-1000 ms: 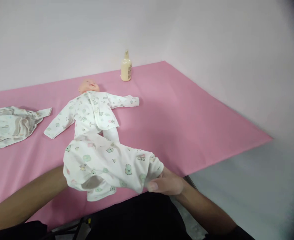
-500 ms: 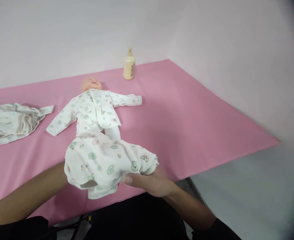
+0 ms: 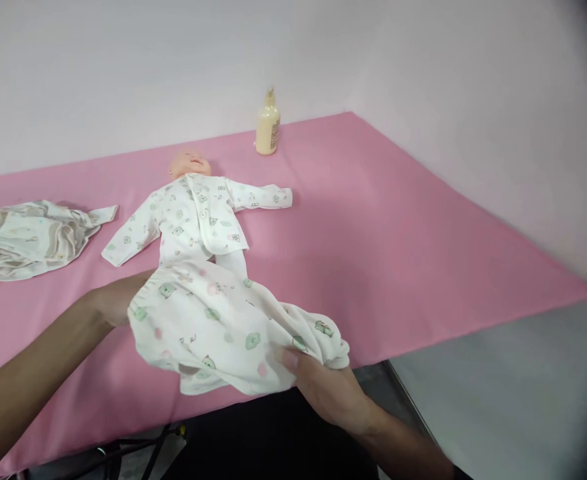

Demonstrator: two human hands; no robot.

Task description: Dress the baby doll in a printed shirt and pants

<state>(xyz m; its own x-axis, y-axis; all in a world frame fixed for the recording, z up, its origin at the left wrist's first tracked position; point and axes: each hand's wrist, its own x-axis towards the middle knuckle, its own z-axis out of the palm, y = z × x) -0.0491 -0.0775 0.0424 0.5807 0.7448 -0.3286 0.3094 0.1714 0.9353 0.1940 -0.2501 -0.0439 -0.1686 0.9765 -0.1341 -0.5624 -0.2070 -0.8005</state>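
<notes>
- The loose printed garment [image 3: 223, 320] is at the near edge of the pink-covered table [image 3: 398, 233], left of the middle, stretched between the person's two hands. It is white with small green bear-like figures and pink spots, and its gathered edge is at the left.
- The right hand [image 3: 330, 393] grips the garment near its right end, thumb laid over the cloth; its other fingers are hidden. A bunched, cuff-like end sticks out to the right, just beyond this hand.
- The left hand [image 3: 119, 299] reaches in from the left to the gathered edge. Its fingers are hidden by the cloth, so I cannot tell whether they are spread or closed.
- Just beyond the garment lies a doll [image 3: 190, 164], face up, head at the far side, in a printed jacket [image 3: 183, 220] with both sleeves spread out.
- Something plain white [image 3: 232, 264] shows below the right side of the jacket hem; the garment hides the doll's lower part, and whether the two touch is unclear.
- A crumpled patterned cloth [image 3: 38, 240] lies at the left, apart from the doll.
- A cream-coloured bottle [image 3: 267, 130] stands upright near the far edge, right of the doll's head.
</notes>
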